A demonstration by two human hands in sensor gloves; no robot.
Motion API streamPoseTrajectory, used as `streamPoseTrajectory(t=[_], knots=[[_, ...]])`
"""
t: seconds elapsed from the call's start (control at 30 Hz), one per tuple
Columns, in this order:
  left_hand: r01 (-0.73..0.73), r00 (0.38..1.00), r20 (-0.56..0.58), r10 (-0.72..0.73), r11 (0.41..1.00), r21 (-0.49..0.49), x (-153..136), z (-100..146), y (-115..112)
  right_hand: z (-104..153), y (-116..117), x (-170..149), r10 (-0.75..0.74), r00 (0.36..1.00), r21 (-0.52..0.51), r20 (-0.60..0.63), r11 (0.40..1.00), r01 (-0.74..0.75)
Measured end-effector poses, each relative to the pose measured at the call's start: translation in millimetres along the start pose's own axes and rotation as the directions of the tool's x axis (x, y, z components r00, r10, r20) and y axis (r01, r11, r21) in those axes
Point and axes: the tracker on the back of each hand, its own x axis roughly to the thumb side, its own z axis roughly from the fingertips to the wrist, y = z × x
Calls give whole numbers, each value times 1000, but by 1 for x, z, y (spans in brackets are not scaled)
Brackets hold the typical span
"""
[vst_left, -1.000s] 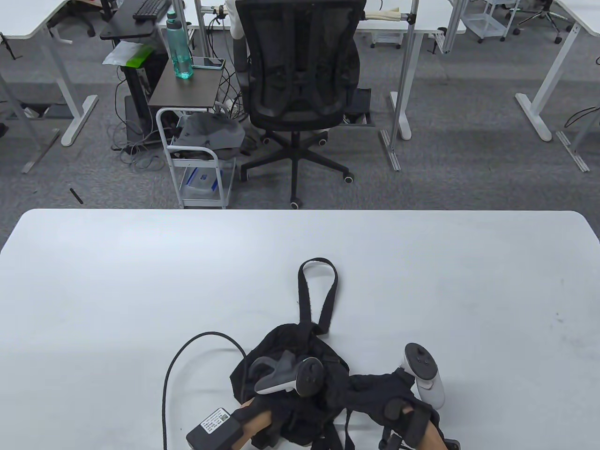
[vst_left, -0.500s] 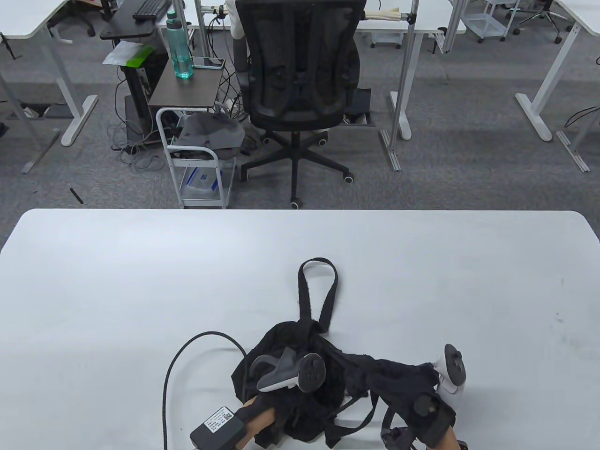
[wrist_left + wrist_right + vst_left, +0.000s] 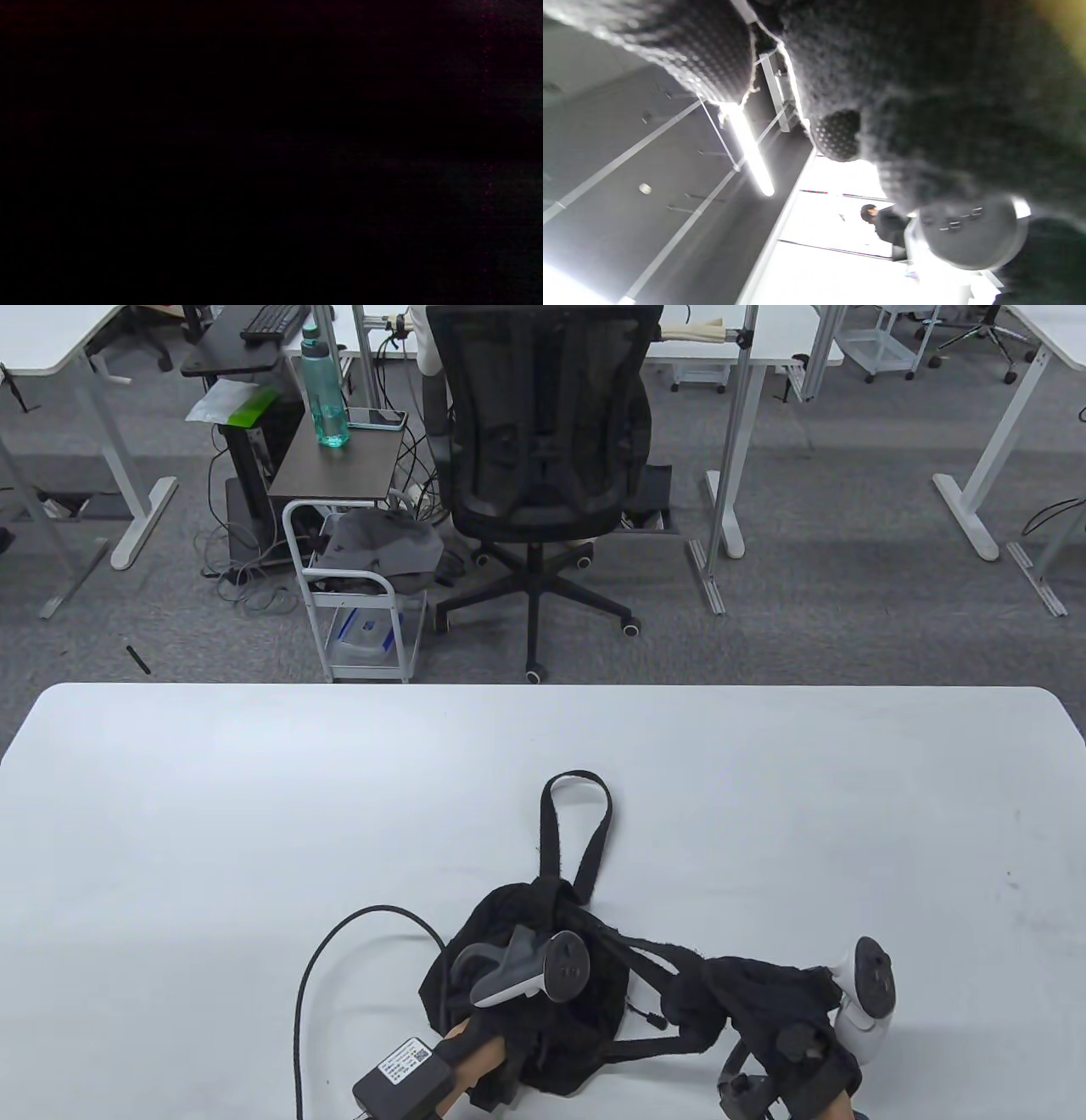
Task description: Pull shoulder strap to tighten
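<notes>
A black garment (image 3: 543,950) lies bunched at the table's near edge, and a wide strap loop (image 3: 577,831) reaches away from it. My left hand (image 3: 509,1018) sits in the bunch under its grey tracker (image 3: 526,971). Its fingers are hidden in the dark cloth, and the left wrist view is black. My right hand (image 3: 789,1052) grips the garment's right end (image 3: 755,984), stretched out to the right. Thin straps (image 3: 657,963) run taut from the bunch to that end. In the right wrist view, curled gloved fingers (image 3: 925,106) fill the frame beside dotted cloth (image 3: 712,46).
A black cable (image 3: 314,967) curves from a small black box (image 3: 403,1073) on my left wrist. The white table (image 3: 254,814) spreads wide beyond the garment. Past its far edge stand an office chair (image 3: 543,458) and a white cart (image 3: 356,594).
My right hand has moved to the right with the garment's end, drawing the cloth out and the thin straps taut. The left hand has stayed on the bunch.
</notes>
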Motion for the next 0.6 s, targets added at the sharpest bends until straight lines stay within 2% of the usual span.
streamPoseTrajectory(t=[0.03, 0.07, 0.1, 0.13, 0.17, 0.2, 0.4, 0.6], knots=[[3, 1000, -9, -3, 1000, 1, 0, -1, 0, 2, -1, 1, 72, 995, 10, -66, 997, -72], [10, 1000, -11, -10, 1000, -3, 0, -2, 1, 4, -2, 1, 160, 980, 74, -114, 986, -152], [14, 1000, -12, -14, 1000, 0, 1, -2, 1, 4, -3, 1, 170, 975, 102, -142, 982, -157], [20, 999, -25, -20, 1000, 3, 1, -3, 1, 7, -4, 0, 214, 947, 138, -241, 973, -184], [22, 1000, -23, -21, 1000, 3, 1, -4, 1, 8, -7, -1, 248, 936, 205, -249, 958, -199], [22, 999, -22, -22, 1000, 2, 1, -4, 1, 8, -8, -2, 244, 934, 221, -260, 957, -188], [12, 999, -48, -12, 1000, -4, 2, -9, 3, 11, -18, -7, 276, 892, 153, -359, 960, -235], [3, 998, -64, -3, 1000, 6, 1, -12, 3, 14, -27, -1, 316, 885, 46, -341, 946, -320]])
